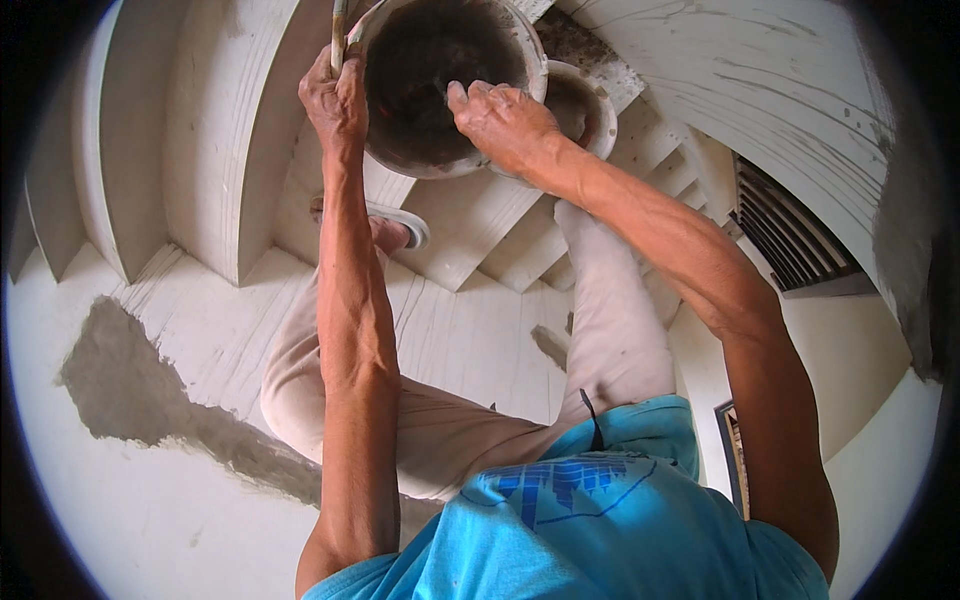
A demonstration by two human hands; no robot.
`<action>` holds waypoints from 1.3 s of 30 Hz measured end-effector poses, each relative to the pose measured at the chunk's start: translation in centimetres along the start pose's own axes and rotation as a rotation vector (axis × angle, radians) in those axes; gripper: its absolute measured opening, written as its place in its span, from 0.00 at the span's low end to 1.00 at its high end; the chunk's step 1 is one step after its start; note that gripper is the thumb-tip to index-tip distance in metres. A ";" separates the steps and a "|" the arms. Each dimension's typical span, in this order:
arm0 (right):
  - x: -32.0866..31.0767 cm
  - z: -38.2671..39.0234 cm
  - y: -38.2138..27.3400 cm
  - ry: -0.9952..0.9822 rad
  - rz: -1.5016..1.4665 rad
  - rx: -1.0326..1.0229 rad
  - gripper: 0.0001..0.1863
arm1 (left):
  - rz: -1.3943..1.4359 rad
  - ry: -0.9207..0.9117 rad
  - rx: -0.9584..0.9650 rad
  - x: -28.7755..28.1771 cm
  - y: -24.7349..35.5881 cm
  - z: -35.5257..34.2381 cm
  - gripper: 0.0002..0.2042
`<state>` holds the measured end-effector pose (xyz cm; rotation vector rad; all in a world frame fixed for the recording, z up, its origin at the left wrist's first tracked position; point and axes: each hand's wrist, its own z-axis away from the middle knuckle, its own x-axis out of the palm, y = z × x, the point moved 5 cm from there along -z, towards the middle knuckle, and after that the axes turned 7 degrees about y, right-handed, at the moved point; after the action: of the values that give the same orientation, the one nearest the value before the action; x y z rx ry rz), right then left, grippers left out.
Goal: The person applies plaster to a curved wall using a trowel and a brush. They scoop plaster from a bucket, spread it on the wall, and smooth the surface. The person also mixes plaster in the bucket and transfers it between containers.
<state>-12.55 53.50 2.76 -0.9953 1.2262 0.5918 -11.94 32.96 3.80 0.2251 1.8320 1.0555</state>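
My left hand point(335, 105) is closed around a pale stick-like handle point(338, 25), at the left rim of a large bucket point(531, 50) holding dark, murky contents. My right hand point(500, 120) is over that bucket's right part, fingers curled; what they hold, if anything, is hidden. A second, smaller pale bucket point(602, 120) sits behind it to the right, partly covered by my right hand and the large bucket.
Pale stair steps point(200, 130) rise at left and run down behind my legs point(615, 310). My sandalled foot point(400, 233) is on a step. A wall point(690, 50) is at upper right, a dark slatted opening point(790, 235) at right. Grey patches point(150, 390) mark the pale surface at lower left.
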 end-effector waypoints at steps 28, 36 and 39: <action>-3.3 6.7 2.6 0.089 -0.360 0.147 0.15 | 0.007 -0.013 -0.033 -0.7 1.5 2.2 0.12; -2.5 8.5 -0.2 -0.293 -1.290 0.810 0.24 | 0.062 0.010 -0.048 -0.4 3.1 4.9 0.11; -3.5 7.8 -1.8 -0.349 -1.459 0.817 0.35 | 0.086 0.037 -0.035 -0.4 2.8 5.8 0.10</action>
<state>-8.19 59.86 6.85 -0.7569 0.1365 -0.8094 -7.83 37.70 5.27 0.2675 1.8497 1.1572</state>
